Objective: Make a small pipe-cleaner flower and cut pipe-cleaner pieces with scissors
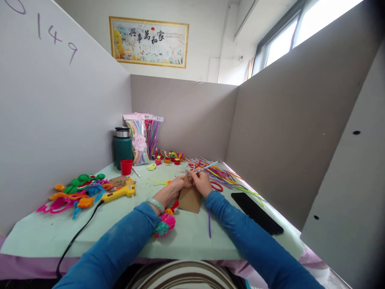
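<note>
My left hand [181,184], with a pale green bangle at the wrist, is closed on the upper edge of a brown piece of cardboard [190,202]. Right beside it, my right hand [202,183] has its fingers curled round a slim pale-blue stick [208,166] that looks like a pen and slants up to the right. The fingertips of both hands meet at the top of the cardboard, and what lies between them is partly hidden. Below my left forearm sits a pink and teal fuzzy craft piece [166,224]. A purple pipe cleaner [209,224] lies near my right wrist.
Loose pipe cleaners [224,174] and a red scissor handle [217,186] lie behind my right hand. A black phone [257,212] is at the right. Leftward are a yellow glue gun [118,194], fuzzy pieces [81,190], a red cup [126,167] and a green bottle [122,149].
</note>
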A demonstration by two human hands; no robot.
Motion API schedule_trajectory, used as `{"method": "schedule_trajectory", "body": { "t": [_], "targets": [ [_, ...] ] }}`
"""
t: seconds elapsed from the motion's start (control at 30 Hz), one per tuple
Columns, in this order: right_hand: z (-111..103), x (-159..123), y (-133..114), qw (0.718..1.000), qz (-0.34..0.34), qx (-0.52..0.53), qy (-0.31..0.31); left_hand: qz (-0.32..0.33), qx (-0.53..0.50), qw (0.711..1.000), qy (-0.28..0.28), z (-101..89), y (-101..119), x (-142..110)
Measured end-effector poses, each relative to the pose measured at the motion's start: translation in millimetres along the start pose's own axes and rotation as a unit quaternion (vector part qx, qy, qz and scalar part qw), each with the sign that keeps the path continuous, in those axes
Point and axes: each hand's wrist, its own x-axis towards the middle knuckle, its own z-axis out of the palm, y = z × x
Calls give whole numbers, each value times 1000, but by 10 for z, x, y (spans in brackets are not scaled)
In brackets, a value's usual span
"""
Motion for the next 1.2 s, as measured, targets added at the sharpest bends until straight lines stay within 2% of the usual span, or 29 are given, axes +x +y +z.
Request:
{"method": "schedule_trajectory", "body": {
  "t": [0.47, 0.73, 1.2],
  "targets": [
    [-18, 11, -20, 1000, 12, -2, 20, 0, 10, 1000, 1, -19, -18, 14],
    [2, 29, 40, 999, 9, -34, 38, -5, 8, 1000, 5, -2, 3, -3],
    [-4, 31, 10, 995, 14, -65, 68, -21, 10, 999, 23, 11, 10, -16]
  ]
}}
